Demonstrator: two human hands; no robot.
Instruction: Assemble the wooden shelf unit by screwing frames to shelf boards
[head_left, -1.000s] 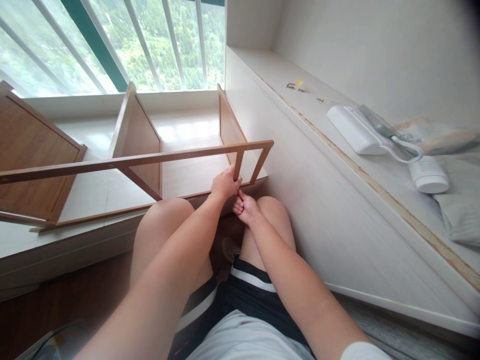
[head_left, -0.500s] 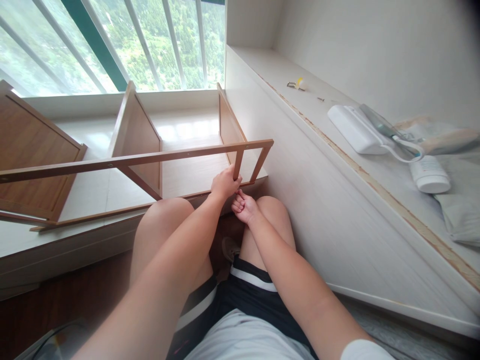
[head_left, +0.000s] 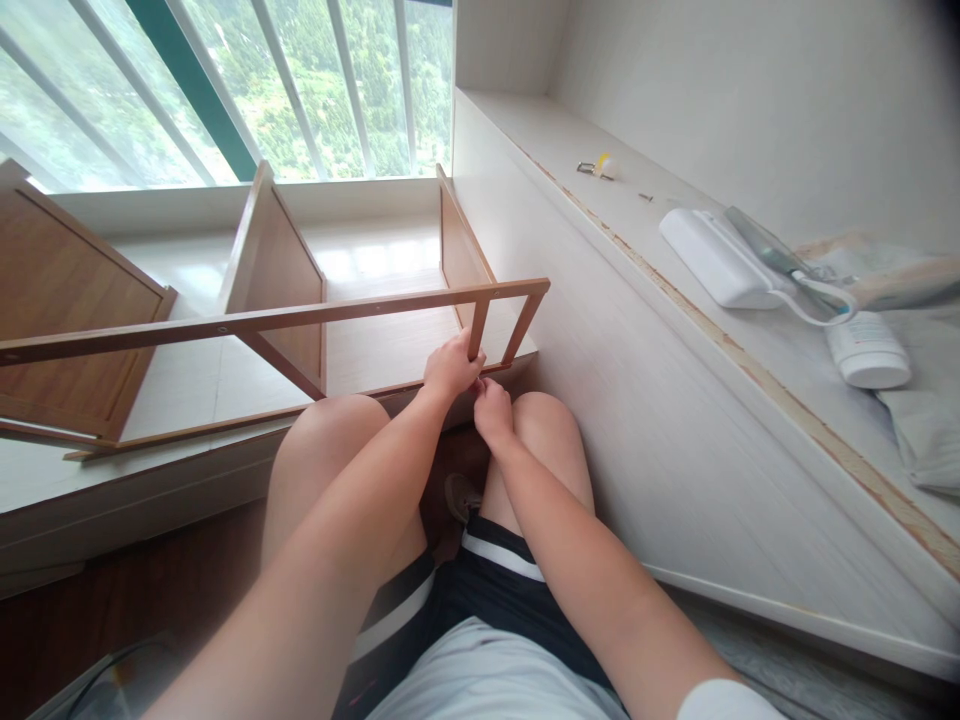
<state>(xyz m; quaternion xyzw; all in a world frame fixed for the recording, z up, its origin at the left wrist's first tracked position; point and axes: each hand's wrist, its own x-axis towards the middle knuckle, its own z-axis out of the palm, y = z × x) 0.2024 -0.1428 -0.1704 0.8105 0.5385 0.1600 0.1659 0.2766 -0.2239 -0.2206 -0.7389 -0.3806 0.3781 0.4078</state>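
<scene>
A brown wooden shelf frame [head_left: 360, 308] lies on its side on the pale window ledge, with panels standing across it. My left hand [head_left: 452, 364] is closed round the lower part of a short crosspiece [head_left: 478, 328] at the frame's right end. Just right of it and slightly lower, my right hand [head_left: 493, 408] is closed, its fingers pinched together at the frame's lower rail. Whatever lies between the right fingertips is too small and hidden to make out. Both hands are close together above my knees.
On the white ledge [head_left: 720, 370] at right, whose edge is chipped, lie a white device [head_left: 712, 258] with a cord, a white bottle [head_left: 868, 350], a small screw [head_left: 646, 197], a metal and yellow piece [head_left: 596, 167] and a cloth [head_left: 934, 410]. A barred window [head_left: 322, 90] is behind the frame.
My right hand has turned over at the wrist, from knuckles and curled fingers showing to the back of the hand up. My left hand and the wooden frame stay in place.
</scene>
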